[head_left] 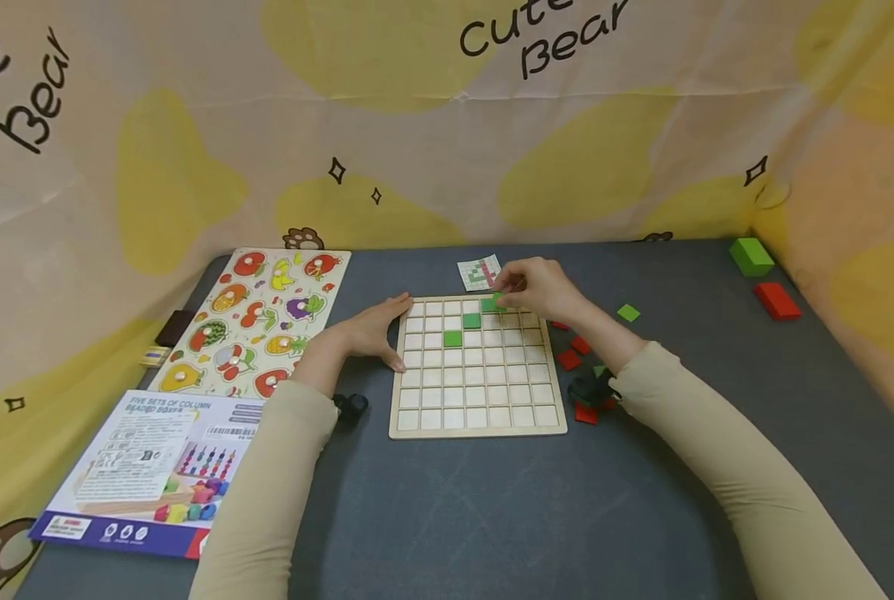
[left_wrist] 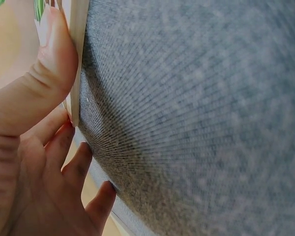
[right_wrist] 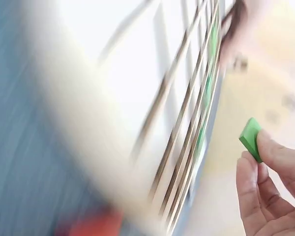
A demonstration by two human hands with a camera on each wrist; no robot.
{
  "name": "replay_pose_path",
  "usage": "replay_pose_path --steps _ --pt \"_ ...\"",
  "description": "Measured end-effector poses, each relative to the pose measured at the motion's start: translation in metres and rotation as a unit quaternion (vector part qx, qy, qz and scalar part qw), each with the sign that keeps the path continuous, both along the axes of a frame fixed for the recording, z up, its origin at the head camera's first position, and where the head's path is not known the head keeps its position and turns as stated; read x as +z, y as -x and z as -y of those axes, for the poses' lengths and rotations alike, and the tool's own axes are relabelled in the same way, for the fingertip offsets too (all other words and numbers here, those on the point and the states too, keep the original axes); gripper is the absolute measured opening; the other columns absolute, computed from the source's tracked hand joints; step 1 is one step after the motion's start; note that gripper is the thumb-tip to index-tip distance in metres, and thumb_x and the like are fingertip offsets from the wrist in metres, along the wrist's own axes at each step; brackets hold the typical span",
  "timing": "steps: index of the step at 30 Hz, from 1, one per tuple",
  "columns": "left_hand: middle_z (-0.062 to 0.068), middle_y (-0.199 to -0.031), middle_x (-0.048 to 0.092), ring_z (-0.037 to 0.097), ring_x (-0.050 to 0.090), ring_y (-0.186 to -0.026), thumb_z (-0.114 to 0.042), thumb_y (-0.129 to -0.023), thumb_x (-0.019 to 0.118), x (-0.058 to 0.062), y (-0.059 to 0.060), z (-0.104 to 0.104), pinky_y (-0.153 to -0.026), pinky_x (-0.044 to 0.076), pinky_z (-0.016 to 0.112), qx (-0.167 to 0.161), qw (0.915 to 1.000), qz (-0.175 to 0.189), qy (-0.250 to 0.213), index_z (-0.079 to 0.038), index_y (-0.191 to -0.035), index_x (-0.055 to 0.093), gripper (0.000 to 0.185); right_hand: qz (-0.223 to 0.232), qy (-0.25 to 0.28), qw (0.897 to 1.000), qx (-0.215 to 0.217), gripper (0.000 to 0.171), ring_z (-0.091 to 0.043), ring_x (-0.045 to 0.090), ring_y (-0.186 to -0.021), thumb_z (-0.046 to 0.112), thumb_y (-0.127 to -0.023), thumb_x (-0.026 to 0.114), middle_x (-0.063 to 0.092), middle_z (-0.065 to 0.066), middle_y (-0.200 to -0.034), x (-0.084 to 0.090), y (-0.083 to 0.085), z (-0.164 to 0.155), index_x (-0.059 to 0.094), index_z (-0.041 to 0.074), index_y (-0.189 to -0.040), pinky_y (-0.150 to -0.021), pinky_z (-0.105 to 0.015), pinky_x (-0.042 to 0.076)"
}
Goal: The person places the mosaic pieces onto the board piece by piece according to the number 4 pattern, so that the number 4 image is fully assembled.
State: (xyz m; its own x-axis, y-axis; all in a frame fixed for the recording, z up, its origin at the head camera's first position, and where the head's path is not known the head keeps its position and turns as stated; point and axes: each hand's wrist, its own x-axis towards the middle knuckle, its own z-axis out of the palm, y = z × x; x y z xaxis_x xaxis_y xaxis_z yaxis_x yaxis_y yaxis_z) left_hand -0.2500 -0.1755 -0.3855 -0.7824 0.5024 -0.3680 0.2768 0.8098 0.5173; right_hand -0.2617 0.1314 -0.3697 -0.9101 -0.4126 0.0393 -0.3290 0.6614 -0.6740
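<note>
A wooden grid board (head_left: 479,435) with white squares lies on the table. Green tiles (head_left: 452,338) fill a few of its squares in a diagonal toward the far edge. Over that far edge, my right hand (head_left: 536,286) pinches another green tile (right_wrist: 250,137) between thumb and fingers, raised above the grid in the right wrist view. My left hand (head_left: 367,329) rests at the board's left side, thumb along the edge and spread fingers at the far left corner. A small printed pattern card (head_left: 476,274) lies just beyond the board.
Loose red tiles (head_left: 569,360) lie right of the board, partly under my right wrist, with a green tile (head_left: 628,312) farther out. Green (head_left: 751,257) and red blocks (head_left: 777,301) stand far right. At left are a fruit picture board (head_left: 247,333) and a printed box (head_left: 154,475).
</note>
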Motion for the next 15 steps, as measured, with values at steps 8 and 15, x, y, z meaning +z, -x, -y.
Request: replay_pose_path --steps 8,15 --pt "0.012 -0.169 0.001 0.037 0.0 -0.157 -0.025 -0.074 0.087 0.0 0.003 0.001 -0.127 0.009 0.055 0.001 0.9999 0.006 0.008 -0.006 -0.16 0.011 0.116 0.016 0.001 0.992 0.124 0.013 -0.02 0.072 -0.087 0.006 -0.087 0.071 0.076 -0.01 -0.094 -0.004 -0.013 0.075 0.077 0.008 -0.099 -0.079 -0.03 0.058" --pt "0.012 -0.169 0.001 0.038 0.0 -0.157 -0.024 -0.075 0.087 -0.002 0.002 0.002 -0.127 0.01 0.056 0.001 1.0 0.004 0.004 -0.007 -0.16 0.011 0.115 0.027 -0.046 0.989 0.141 0.011 -0.01 0.067 -0.074 0.005 -0.083 0.075 0.076 -0.004 -0.084 -0.008 -0.018 0.097 0.078 0.011 -0.091 -0.068 -0.02 0.051"
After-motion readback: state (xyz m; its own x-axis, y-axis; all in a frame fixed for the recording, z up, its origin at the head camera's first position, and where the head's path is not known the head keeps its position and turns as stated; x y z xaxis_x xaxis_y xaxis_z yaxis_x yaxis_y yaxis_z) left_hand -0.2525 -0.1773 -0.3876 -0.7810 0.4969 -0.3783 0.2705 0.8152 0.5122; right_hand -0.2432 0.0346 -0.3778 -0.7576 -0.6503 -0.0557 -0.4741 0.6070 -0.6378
